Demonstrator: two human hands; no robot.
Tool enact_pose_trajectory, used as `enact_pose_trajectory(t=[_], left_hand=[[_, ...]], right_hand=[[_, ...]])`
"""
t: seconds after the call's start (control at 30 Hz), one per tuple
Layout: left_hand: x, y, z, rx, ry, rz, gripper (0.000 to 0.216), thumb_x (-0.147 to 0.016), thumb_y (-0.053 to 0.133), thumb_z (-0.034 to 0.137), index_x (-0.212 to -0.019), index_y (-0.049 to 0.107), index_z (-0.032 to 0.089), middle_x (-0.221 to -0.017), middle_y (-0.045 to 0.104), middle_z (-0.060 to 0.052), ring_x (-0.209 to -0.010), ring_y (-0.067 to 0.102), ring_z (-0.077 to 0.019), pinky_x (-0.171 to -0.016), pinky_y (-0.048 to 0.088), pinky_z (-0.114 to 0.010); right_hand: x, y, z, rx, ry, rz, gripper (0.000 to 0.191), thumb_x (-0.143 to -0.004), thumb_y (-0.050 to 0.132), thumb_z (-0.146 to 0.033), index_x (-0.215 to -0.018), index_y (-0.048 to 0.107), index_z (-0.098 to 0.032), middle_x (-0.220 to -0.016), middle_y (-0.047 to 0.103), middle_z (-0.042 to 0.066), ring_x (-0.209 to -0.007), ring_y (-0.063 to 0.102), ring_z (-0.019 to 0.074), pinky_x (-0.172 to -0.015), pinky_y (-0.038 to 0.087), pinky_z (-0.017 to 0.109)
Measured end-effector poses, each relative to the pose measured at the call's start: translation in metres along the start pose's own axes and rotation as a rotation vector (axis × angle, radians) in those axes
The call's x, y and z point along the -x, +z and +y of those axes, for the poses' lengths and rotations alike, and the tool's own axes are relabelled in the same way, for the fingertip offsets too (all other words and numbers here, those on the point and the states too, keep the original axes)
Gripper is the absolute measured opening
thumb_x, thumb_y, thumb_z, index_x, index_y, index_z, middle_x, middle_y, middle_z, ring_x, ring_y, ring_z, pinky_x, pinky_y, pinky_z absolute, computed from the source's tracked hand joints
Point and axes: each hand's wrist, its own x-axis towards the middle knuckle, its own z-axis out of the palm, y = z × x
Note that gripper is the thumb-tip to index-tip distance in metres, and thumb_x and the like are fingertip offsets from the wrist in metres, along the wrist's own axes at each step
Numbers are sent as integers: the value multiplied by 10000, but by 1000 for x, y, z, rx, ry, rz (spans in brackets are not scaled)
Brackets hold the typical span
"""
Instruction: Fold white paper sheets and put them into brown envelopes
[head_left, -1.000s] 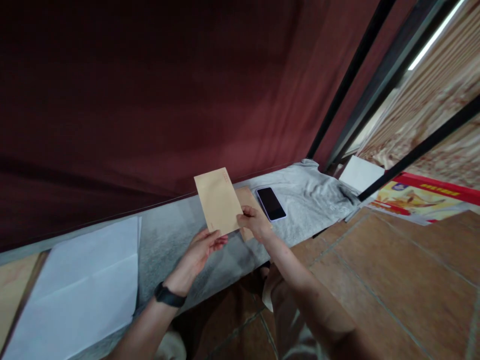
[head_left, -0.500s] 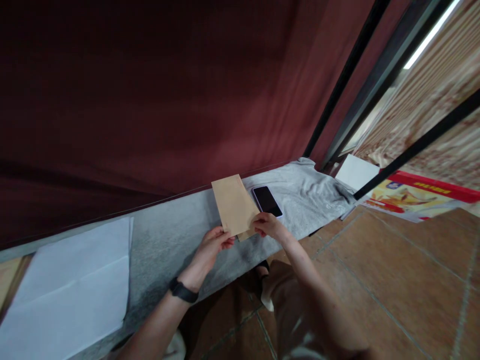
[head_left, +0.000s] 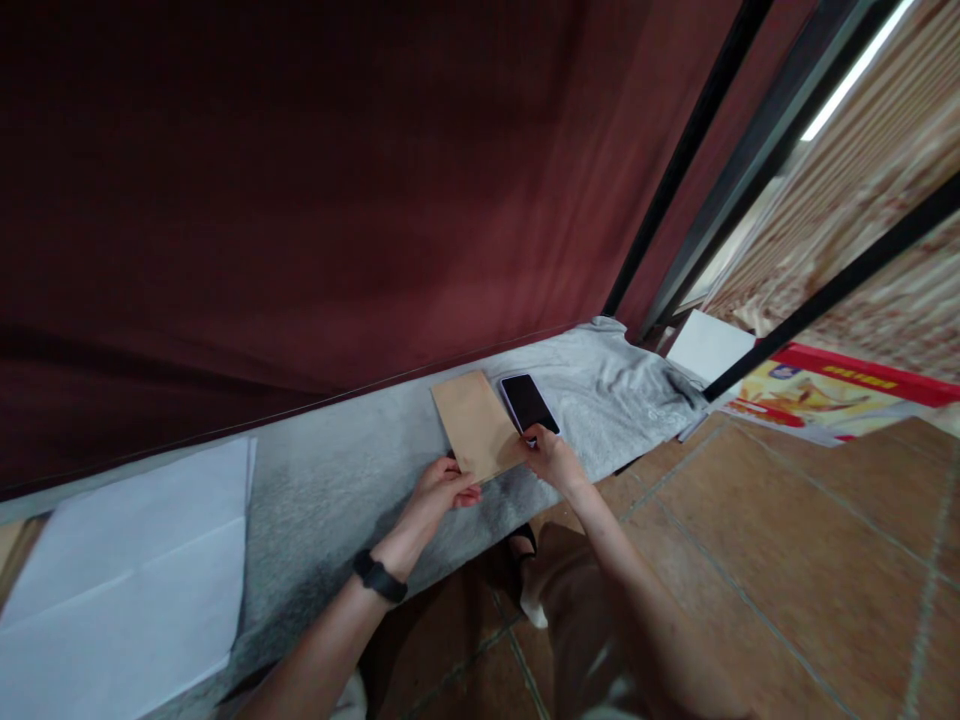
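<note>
A stack of plain brown paper envelopes (head_left: 480, 425) lies low over the grey cloth, its edges nearly lined up. My left hand (head_left: 444, 484) pinches the near left corner, thumb on top and fingers below. At the near right corner, the fingers of my right hand (head_left: 550, 455) close on the stack's edge. Just right of the envelopes, a phone (head_left: 530, 402) with a dark screen and a pale case rests on the cloth, its near end close to my right fingers.
The grey cloth (head_left: 330, 480) covers a long narrow surface against a dark red curtain (head_left: 337, 220). White paper sheets (head_left: 135, 580) lie at left. Black poles (head_left: 686, 160) rise at right. A colourful printed box (head_left: 832, 395) sits on the tiled floor (head_left: 787, 520).
The upper envelope has come down and turned to line up with the one beneath it. Both hands have shifted slightly right and nearer to me.
</note>
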Motion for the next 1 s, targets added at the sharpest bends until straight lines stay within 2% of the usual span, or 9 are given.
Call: enact_pose_trajectory(t=[0.2, 0.3, 0.47, 0.7, 1.0], left_hand=[[-4, 2, -1, -11, -17, 0, 373, -685, 852, 309, -875, 564, 166, -691, 726, -53, -590, 714, -180, -594, 547, -273], [-6, 2, -2, -55, -28, 5, 346, -716, 832, 307, -874, 558, 168, -679, 726, -48, -576, 710, -175, -575, 542, -266], [-10, 6, -4, -102, 4, 12, 342, -749, 807, 320, -875, 516, 190, -605, 687, 1, -513, 677, -155, -519, 515, -240], [-14, 11, -7, -162, 35, 47, 395, -767, 791, 304, -919, 435, 223, -550, 640, 62, -413, 620, -131, -437, 446, -195], [-19, 14, -14, -196, 64, 77, 481, -786, 763, 256, -1095, 396, 218, -544, 607, 100, -369, 578, -124, -401, 423, -184]], right_hand=[[7, -11, -8, 165, -25, 24, 213, -990, 535, -330, -1079, 690, -214, -879, 763, 61, -792, 711, 173, -653, 422, 233], [9, -6, -13, 230, -58, 22, 225, -1000, 519, -323, -1071, 702, -214, -973, 774, 87, -890, 728, 202, -683, 434, 246], [14, 7, -22, 251, -101, -8, 225, -1006, 507, -322, -1103, 676, -210, -982, 775, 93, -965, 731, 220, -749, 467, 256], [21, 14, -32, 275, -119, 4, 345, -996, 520, -329, -1309, 548, -183, -1033, 770, 112, -980, 734, 233, -780, 490, 273], [23, 19, -32, 314, -146, 31, 310, -995, 520, -295, -1258, 593, -148, -1022, 774, 142, -946, 744, 245, -747, 489, 268]])
